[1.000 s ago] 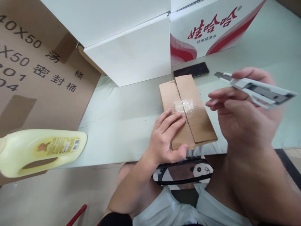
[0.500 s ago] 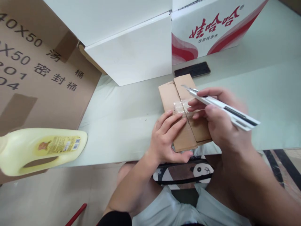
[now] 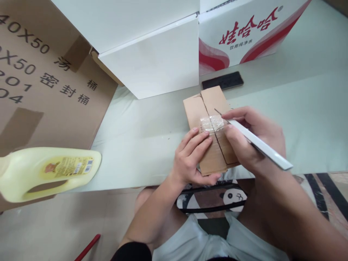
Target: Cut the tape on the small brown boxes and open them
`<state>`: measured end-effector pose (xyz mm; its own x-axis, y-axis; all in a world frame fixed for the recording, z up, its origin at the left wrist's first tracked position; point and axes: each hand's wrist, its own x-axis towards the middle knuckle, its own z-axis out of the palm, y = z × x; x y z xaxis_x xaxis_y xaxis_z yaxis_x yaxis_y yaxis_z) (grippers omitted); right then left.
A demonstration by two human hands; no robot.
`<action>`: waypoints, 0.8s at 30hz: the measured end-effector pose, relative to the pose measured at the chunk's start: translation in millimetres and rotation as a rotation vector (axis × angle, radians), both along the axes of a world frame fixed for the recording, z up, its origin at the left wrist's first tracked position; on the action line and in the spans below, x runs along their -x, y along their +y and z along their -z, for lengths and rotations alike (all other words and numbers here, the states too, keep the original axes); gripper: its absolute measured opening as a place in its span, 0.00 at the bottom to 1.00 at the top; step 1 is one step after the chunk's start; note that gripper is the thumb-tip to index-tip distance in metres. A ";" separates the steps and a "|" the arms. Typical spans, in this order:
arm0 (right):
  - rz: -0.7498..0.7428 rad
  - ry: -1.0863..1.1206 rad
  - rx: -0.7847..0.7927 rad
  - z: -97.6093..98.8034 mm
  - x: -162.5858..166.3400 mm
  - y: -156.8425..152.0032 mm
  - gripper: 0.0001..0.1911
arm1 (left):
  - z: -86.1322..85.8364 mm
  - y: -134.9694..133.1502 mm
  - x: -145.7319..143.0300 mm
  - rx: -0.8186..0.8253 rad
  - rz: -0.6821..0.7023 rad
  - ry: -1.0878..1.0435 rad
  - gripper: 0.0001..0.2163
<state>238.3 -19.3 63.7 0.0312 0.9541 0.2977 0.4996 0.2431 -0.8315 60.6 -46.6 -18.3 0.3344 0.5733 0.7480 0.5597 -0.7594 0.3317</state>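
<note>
A small brown cardboard box [image 3: 210, 159] lies on the table, with a strip of clear tape [image 3: 212, 123] across the seam between its flaps. My left hand [image 3: 191, 156] grips the box's near left corner, fingers on top and thumb along the front edge. In my right hand [image 3: 252, 134] is a white utility knife [image 3: 261, 143], pinched between thumb and fingers. Its thin blade is out and points up and left, just above the right flap beyond the tape. Whether the blade touches the cardboard I cannot tell.
Behind the box lies a black phone [image 3: 223, 80], in front of white cartons [image 3: 160, 61] and a red-printed carton [image 3: 239, 36]. To the left are a large brown carton [image 3: 54, 119] and a pale yellow jug [image 3: 24, 174]. The table's front edge is just below the box.
My right hand has turned the utility knife, so its handle now slopes more steeply. The blade tip has shifted slightly right and nearer to me. My left hand stays on the box.
</note>
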 end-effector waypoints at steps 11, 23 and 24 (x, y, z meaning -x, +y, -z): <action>0.041 -0.026 0.059 0.9 -1.8 3.2 0.06 | 0.4 -0.5 1.9 0.037 0.010 0.010 0.38; 0.021 -0.047 0.077 -1.6 -0.9 4.7 0.05 | 2.5 -0.4 2.3 0.050 0.029 -0.012 0.39; 0.020 -0.046 0.079 -1.5 -0.9 4.6 0.05 | 2.7 -0.4 2.4 0.053 0.029 -0.013 0.39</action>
<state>239.2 -14.7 65.2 0.0387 0.9741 0.2229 0.5421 0.1669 -0.8236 58.2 -47.0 -21.0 0.3420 0.6026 0.7211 0.5332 -0.7563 0.3791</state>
